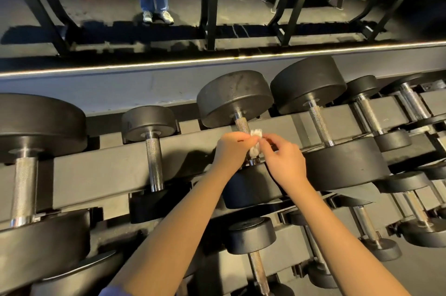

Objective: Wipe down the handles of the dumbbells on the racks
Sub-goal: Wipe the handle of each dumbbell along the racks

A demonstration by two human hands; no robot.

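**Left hand (230,148) and right hand (286,160) pinch a cloth**

The black rack (108,168) holds the big dumbbell (235,98). A smaller dumbbell (148,124) lies just left of it. Both hands meet over the big dumbbell's metal handle (242,124). Their curled fingers pinch the small white cloth (255,145) against that handle.

Left hand (230,148), right hand (287,163), forearms (183,223) bare; bluish sleeve (112,292) at left elbow.

view: one, worn on the head | position: held above the near side of the dumbbell rack (108,170) | facing: turned forward and steeply down across the rack | range: close, the rack spread over the lower frame | far field: floor (108,6) beyond the rack taken in at the top
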